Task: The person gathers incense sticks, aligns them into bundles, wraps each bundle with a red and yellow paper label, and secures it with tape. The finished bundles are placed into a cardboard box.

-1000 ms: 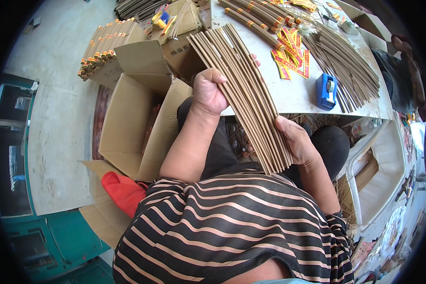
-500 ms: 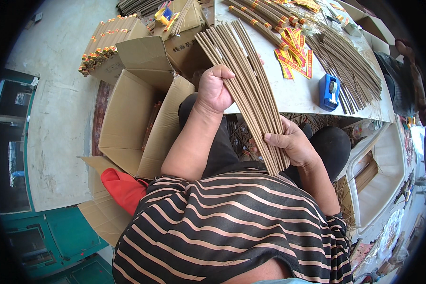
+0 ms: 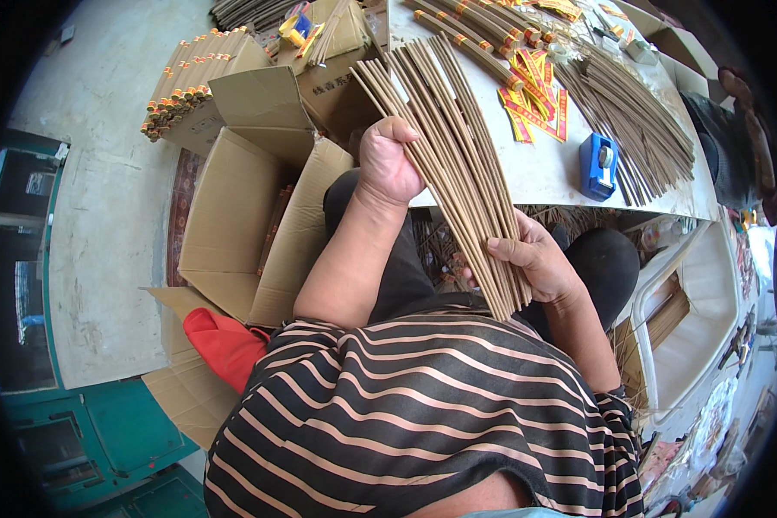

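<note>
A fanned bundle of thin brown incense sticks (image 3: 457,168) slants across the space above my lap, upper ends to the left and lower ends near my belly. My left hand (image 3: 392,161) grips its left side in the upper half, thumb on top and fingers hidden beneath. Lower down, my right hand (image 3: 531,259) clasps the right side, the thumb lying across the sticks and fingertips showing under them. Beyond, on the white table (image 3: 540,177), lie a blue tape dispenser (image 3: 598,168), red-and-yellow paper labels (image 3: 540,99) and a loose spread of incense sticks (image 3: 634,116).
An open cardboard box (image 3: 233,216) stands at my left, a red cloth (image 3: 224,345) beside it. Banded incense bundles (image 3: 194,73) are stacked farther back; more banded bundles (image 3: 479,26) lie on the table's far side. A white plastic tub (image 3: 708,311) is at my right.
Both hands keep hold of the sticks. The bundle's upper part has spread slightly wider to the left, and my right thumb has shifted a little upward.
</note>
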A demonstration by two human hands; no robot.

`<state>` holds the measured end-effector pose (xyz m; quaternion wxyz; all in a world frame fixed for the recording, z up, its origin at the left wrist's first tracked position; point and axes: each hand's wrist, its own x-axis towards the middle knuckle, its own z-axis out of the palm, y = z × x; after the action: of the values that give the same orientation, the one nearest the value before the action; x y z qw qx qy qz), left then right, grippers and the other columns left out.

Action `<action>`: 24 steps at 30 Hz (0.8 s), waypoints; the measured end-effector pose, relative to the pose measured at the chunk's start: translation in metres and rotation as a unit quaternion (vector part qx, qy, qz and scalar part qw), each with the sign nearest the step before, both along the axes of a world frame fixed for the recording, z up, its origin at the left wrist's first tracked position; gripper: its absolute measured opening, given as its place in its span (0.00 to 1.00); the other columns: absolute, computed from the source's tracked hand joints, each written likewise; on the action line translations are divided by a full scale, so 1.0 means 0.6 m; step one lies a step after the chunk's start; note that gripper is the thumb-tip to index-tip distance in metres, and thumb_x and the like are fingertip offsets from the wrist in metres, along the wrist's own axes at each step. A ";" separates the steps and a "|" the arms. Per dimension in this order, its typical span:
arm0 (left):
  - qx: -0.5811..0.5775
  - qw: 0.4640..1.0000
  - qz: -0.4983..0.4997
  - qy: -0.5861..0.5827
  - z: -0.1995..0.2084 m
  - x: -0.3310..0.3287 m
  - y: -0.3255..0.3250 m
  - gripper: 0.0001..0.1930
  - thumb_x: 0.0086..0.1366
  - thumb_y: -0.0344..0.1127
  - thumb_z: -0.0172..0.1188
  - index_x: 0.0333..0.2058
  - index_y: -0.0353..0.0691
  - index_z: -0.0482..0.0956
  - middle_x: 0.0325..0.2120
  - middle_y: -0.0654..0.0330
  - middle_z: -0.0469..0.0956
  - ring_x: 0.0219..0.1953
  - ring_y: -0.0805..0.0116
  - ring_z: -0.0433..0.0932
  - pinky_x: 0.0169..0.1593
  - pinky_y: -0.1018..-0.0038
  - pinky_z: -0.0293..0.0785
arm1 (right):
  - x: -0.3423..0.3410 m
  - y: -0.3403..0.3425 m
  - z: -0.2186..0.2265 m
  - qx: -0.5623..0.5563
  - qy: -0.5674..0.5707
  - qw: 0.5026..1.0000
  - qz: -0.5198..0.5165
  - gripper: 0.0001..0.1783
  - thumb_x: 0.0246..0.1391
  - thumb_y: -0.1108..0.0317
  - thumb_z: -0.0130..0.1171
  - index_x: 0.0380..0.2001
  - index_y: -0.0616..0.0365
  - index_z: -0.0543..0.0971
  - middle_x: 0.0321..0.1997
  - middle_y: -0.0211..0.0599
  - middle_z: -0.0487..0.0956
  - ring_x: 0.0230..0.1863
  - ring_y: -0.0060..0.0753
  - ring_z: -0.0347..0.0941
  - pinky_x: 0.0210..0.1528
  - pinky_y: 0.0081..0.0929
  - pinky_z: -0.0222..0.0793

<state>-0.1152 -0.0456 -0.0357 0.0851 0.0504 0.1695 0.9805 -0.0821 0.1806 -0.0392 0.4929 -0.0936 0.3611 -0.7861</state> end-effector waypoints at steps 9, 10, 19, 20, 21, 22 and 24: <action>-0.077 0.987 0.105 -0.098 0.005 -0.015 0.040 0.08 0.54 0.26 0.58 0.33 0.37 0.70 0.27 0.54 0.74 0.28 0.62 0.75 0.37 0.65 0.76 | -0.002 -0.009 0.006 0.008 -0.014 0.999 0.049 0.16 0.61 0.64 0.44 0.48 0.61 0.62 0.35 0.47 0.76 0.29 0.33 0.75 0.33 0.27 0.76; -0.100 0.979 0.125 -0.129 -0.002 -0.023 0.038 0.07 0.54 0.25 0.58 0.31 0.39 0.70 0.23 0.57 0.73 0.23 0.66 0.74 0.31 0.69 0.76 | 0.000 -0.011 0.010 0.006 -0.014 0.999 0.037 0.19 0.60 0.57 0.46 0.47 0.61 0.63 0.32 0.44 0.75 0.28 0.29 0.74 0.31 0.24 0.74; -0.134 0.976 0.131 -0.107 0.025 -0.028 0.049 0.07 0.56 0.30 0.59 0.29 0.38 0.69 0.19 0.60 0.69 0.20 0.71 0.69 0.27 0.74 0.70 | -0.014 -0.019 0.008 0.037 0.057 0.995 0.066 0.22 0.48 0.70 0.56 0.46 0.64 0.65 0.24 0.30 0.69 0.18 0.18 0.65 0.21 0.15 0.66; -0.089 0.989 0.070 -0.096 0.028 -0.026 0.048 0.07 0.56 0.31 0.58 0.30 0.38 0.69 0.19 0.60 0.69 0.21 0.71 0.69 0.28 0.74 0.70 | -0.014 -0.017 0.014 -0.029 -0.033 0.996 0.082 0.21 0.47 0.71 0.55 0.46 0.64 0.64 0.24 0.30 0.69 0.17 0.18 0.65 0.20 0.14 0.66; -0.103 0.987 0.088 -0.089 0.022 -0.030 0.047 0.06 0.56 0.29 0.58 0.30 0.38 0.69 0.19 0.61 0.69 0.20 0.71 0.69 0.27 0.73 0.70 | -0.015 -0.016 0.014 -0.059 -0.060 0.993 0.082 0.21 0.46 0.73 0.54 0.45 0.64 0.65 0.23 0.31 0.70 0.17 0.19 0.66 0.18 0.16 0.66; -0.116 0.984 0.107 -0.083 0.011 -0.035 0.046 0.06 0.56 0.28 0.57 0.31 0.39 0.69 0.19 0.61 0.69 0.19 0.70 0.69 0.26 0.73 0.70 | -0.015 -0.017 0.015 0.005 -0.014 0.998 0.066 0.21 0.46 0.72 0.54 0.45 0.64 0.65 0.23 0.31 0.70 0.17 0.19 0.66 0.19 0.15 0.66; -0.176 0.966 0.163 -0.097 0.012 -0.039 0.050 0.05 0.56 0.27 0.56 0.31 0.38 0.69 0.19 0.61 0.69 0.19 0.70 0.69 0.26 0.73 0.70 | -0.020 -0.024 0.017 0.129 0.078 0.988 0.040 0.20 0.47 0.72 0.55 0.45 0.63 0.66 0.23 0.29 0.70 0.18 0.18 0.66 0.19 0.15 0.65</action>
<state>-0.1388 -0.0154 -0.0288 -0.0521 -0.0886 0.3360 0.9362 -0.0943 0.1661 -0.0291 0.5021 -0.1049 0.4925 -0.7031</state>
